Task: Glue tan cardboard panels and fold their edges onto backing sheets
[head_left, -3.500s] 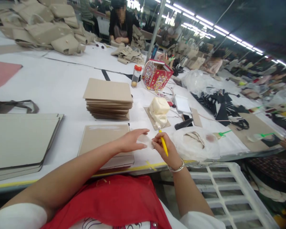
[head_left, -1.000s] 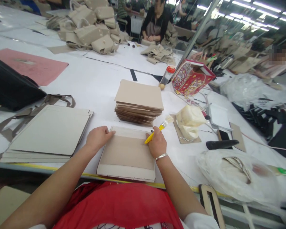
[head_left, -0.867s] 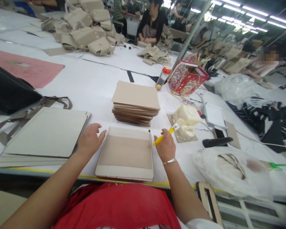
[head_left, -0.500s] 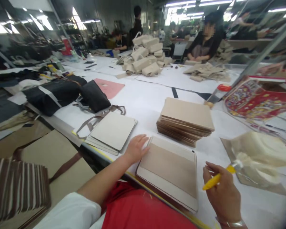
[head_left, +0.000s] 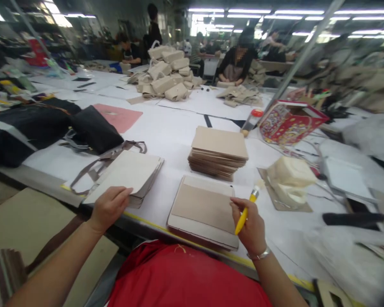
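Note:
My left hand (head_left: 112,207) pinches the near right corner of the top sheet on a pale stack of panels (head_left: 128,170). My right hand (head_left: 251,226) holds a brush with a yellow handle (head_left: 242,221), its bristles pointing up and away. The fingertips of that hand are at the right edge of a flat pile, where a tan panel (head_left: 205,207) lies across a larger whitish one (head_left: 211,232). Behind this pile stands a thick stack of tan boards (head_left: 220,143).
A wrapped cream block (head_left: 289,175) sits on a board at the right, near a red patterned box (head_left: 291,121). Black bags (head_left: 94,128) and a pink sheet (head_left: 118,117) lie at the left. Beige bags (head_left: 169,72) are heaped farther back; a person (head_left: 237,62) works across the table.
My left hand has left the middle pile and moved left to the pale stack, closing on its corner. My right hand, still with the brush, has come to the middle pile's right edge. The view has shifted right.

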{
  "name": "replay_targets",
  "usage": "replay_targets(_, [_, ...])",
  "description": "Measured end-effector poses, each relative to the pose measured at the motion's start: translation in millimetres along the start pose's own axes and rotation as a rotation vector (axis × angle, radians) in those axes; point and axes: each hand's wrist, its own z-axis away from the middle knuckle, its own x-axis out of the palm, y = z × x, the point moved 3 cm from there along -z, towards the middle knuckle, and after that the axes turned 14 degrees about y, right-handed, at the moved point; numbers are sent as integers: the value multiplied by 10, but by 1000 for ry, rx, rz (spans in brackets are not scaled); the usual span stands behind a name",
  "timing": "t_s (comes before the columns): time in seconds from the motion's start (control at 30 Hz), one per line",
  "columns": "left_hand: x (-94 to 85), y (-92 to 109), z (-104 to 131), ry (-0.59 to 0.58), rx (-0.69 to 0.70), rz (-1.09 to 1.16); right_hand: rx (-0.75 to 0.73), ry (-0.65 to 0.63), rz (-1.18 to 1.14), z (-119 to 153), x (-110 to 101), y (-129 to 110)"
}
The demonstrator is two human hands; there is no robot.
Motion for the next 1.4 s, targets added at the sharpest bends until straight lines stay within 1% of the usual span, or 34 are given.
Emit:
replay_targets(0.03, [-75,130,-142,97,58,5,9,15,-7,-3,-47,6])
replay_targets(0.1, [-145,474,-422,184,182,66,34,69,-13,-17,-162,45])
replay_targets(0.13, [-140,688,-544,203,249,130,51,104,-14,-23,-227,73])
replay_targets(0.17, [-105,923,-643,208,321,203,67,138,-18,-26,-292,102])
replay_targets(0.23, [47,1404,-762,196,445,338,103,184,-28,-20,-417,160])
replay_targets(0.3, [276,1823,-777,144,528,423,135,197,-29,4,-526,213])
replay_targets(0.37, [507,2129,-713,57,568,457,155,187,-13,38,-615,259])
replay_targets(0.43, [674,2323,-606,-55,583,467,168,166,-6,71,-681,301])
replay_targets(0.5, [755,2438,-495,-168,595,487,199,130,-60,94,-712,338])
replay_targets(0.6, [775,2509,-390,-294,576,530,270,93,-225,82,-703,362])
replay_targets(0.67, [770,2497,-382,-337,504,546,305,97,-287,29,-680,351])
replay_targets(0.73, [759,2446,-424,-335,417,560,327,119,-301,-68,-664,321])
replay_targets(0.8, [750,2368,-528,-288,343,577,345,140,-334,-218,-664,282])
replay_targets(0.87, [765,2279,-714,-200,293,581,359,146,-407,-432,-671,243])
replay_targets(0.9, [790,2235,-843,-146,280,571,368,146,-451,-567,-672,223])
replay_targets(0.97, [884,2163,-1168,-37,282,529,387,138,-525,-895,-646,173])
replay_targets(1.03, [1041,2104,-1546,44,287,460,392,104,-566,-1286,-545,94])
replay_targets(1.07, [1146,2075,-1734,56,275,417,389,76,-588,-1492,-454,45])
replay_targets(1.1, [1266,2043,-1908,43,248,371,384,41,-613,-1694,-330,-7])
replay_targets(1.13, [1397,2007,-2057,5,209,323,385,12,-646,-1884,-178,-55])
replay_targets(1.2, [1655,1928,-2258,-131,108,242,407,-76,-699,-2194,200,-133])
replay_targets(1.27, [1847,1860,-2329,-272,37,204,441,-207,-708,-2386,621,-175])
replay_targets(1.3, [1907,1836,-2330,-320,20,201,458,-284,-698,-2439,824,-182])
replay_targets(1.33, [1945,1818,-2319,-350,15,204,471,-358,-682,-2470,1012,-178])
replay_targets(1.4, [1975,1797,-2284,-361,23,209,492,-479,-644,-2502,1329,-139])
